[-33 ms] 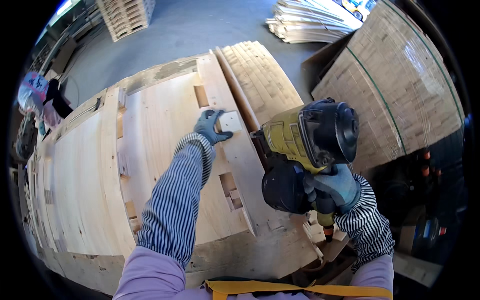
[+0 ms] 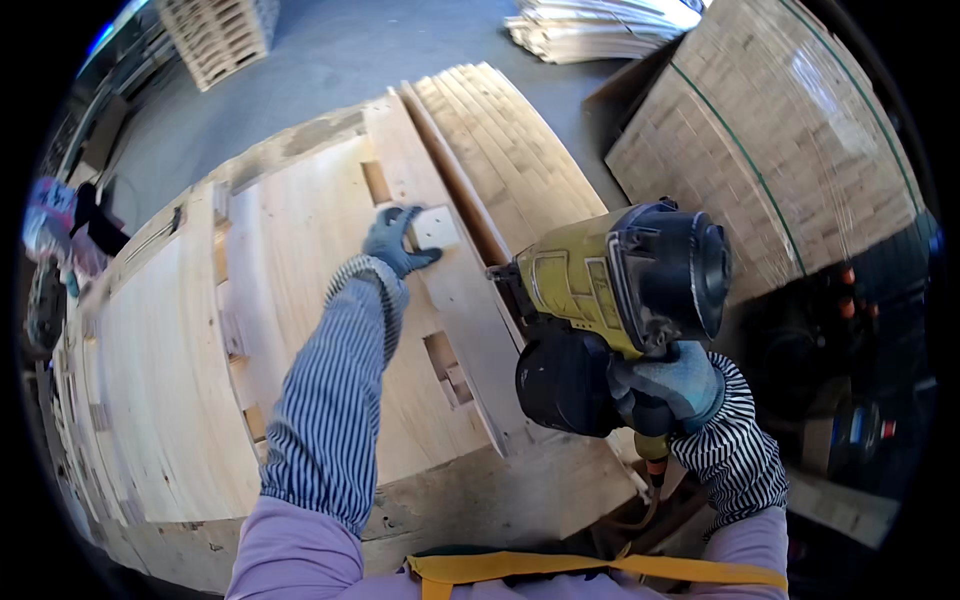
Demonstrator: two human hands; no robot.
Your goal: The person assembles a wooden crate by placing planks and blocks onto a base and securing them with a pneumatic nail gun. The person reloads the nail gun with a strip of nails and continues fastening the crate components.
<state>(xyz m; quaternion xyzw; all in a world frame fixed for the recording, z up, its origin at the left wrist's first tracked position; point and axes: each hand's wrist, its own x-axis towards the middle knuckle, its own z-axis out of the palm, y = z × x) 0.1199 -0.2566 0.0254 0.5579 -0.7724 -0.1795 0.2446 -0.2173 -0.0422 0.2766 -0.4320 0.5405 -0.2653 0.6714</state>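
My gloved left hand [image 2: 398,242] reaches forward over a wooden pallet-like frame [image 2: 300,270]. Its thumb and fingers bracket the left side of a small square wood block [image 2: 436,229], which lies on a long board [image 2: 470,310] at the frame's right side. Dark dots mark the block's top. In my gloved right hand [image 2: 675,383] is a yellow and black coil nail gun [image 2: 590,280], its fingers wrapped round the handle. The gun's nose sits right of the long board, apart from the block. An air hose [image 2: 645,515] joins the handle's lower end.
Beyond the long board lie stacked planks [image 2: 510,140]. A strapped, film-wrapped stack of wood [image 2: 760,150] stands at right. Farther off are stacked pallets [image 2: 215,40] and a bundle of thin strips [image 2: 595,28]. Another person [image 2: 70,230] is at the far left.
The whole view has shifted, so the frame and block sit farther left and higher. The nail gun appears slightly larger. My left hand stays at the block, with its thumb and fingers around the near side.
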